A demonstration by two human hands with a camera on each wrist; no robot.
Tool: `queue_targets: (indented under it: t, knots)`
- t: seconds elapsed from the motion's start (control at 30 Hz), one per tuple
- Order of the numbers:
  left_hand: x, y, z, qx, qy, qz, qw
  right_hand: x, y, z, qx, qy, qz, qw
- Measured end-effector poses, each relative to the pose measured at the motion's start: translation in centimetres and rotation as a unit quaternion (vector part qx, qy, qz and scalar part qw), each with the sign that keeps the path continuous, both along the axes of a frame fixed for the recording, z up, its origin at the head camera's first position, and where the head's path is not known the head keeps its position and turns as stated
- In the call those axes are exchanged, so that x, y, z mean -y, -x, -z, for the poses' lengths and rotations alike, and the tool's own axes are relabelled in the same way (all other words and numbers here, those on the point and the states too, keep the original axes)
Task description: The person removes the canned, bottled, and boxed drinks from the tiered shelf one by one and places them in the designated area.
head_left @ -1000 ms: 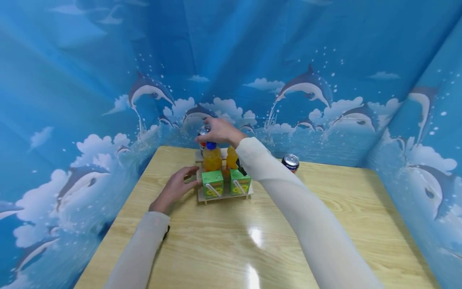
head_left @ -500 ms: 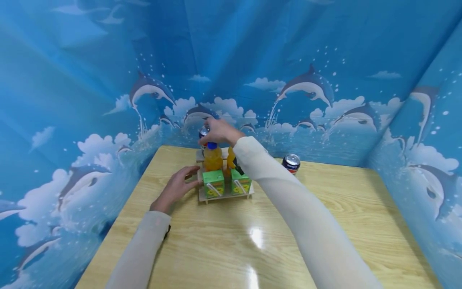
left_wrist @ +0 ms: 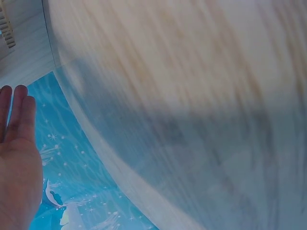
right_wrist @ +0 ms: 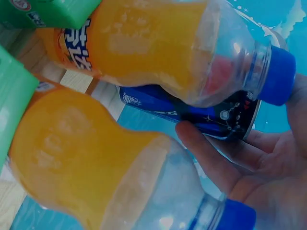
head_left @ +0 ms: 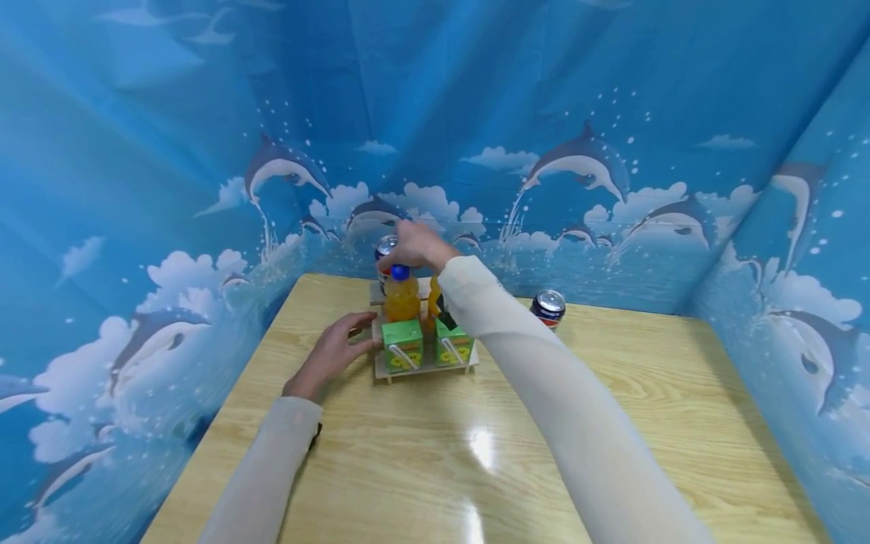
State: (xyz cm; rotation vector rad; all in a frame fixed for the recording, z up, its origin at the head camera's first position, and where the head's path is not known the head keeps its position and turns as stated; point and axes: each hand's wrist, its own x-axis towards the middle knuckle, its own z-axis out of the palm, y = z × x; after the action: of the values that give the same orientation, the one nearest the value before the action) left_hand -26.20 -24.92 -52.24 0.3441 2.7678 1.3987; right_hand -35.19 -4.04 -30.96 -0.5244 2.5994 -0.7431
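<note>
A small wooden rack (head_left: pixel 423 369) stands at the table's far left. It carries two green juice cartons (head_left: pixel 402 345) in front and two orange bottles (head_left: pixel 399 296) with blue caps behind. My right hand (head_left: pixel 410 248) reaches over the bottles and grips a blue soda can (head_left: pixel 384 247) from above at the rack's back left corner. In the right wrist view its fingers (right_wrist: pixel 206 153) curl round the blue can (right_wrist: pixel 192 108) behind the orange bottles (right_wrist: pixel 153 43). My left hand (head_left: pixel 334 349) rests against the rack's left side, with straight fingers (left_wrist: pixel 14 110) in the left wrist view.
A second soda can (head_left: pixel 547 305) stands on the wooden table (head_left: pixel 612 423) to the right of the rack, near the back edge. Blue dolphin-print curtains (head_left: pixel 612 189) close in the table at the back and both sides.
My right hand with the can has shifted very slightly to the right above the rack. The left hand has not moved.
</note>
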Motion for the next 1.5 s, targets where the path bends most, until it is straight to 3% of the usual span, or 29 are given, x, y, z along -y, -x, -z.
queue_targets:
  t: [0.27,0.63,1.0,1.5]
  knots:
    - [-0.2,0.1,0.2,-0.005,0.001,0.001,1.0,-0.4,-0.2,-0.1,-0.055,0.03,0.002,0.998]
    - [-0.3,0.2,0.4,-0.027,-0.017,0.006,0.9995,-2.4,0.0,-2.5,-0.106,0.046,0.013,0.993]
    - [-0.1,0.1,0.3,-0.009,-0.017,-0.003,0.9998,-5.9,0.1,-4.7,-0.095,0.086,0.068,0.989]
    - [-0.2,0.2,0.4,0.013,-0.007,-0.018,0.9997,-12.3,0.7,-4.1,-0.119,0.135,0.134,0.974]
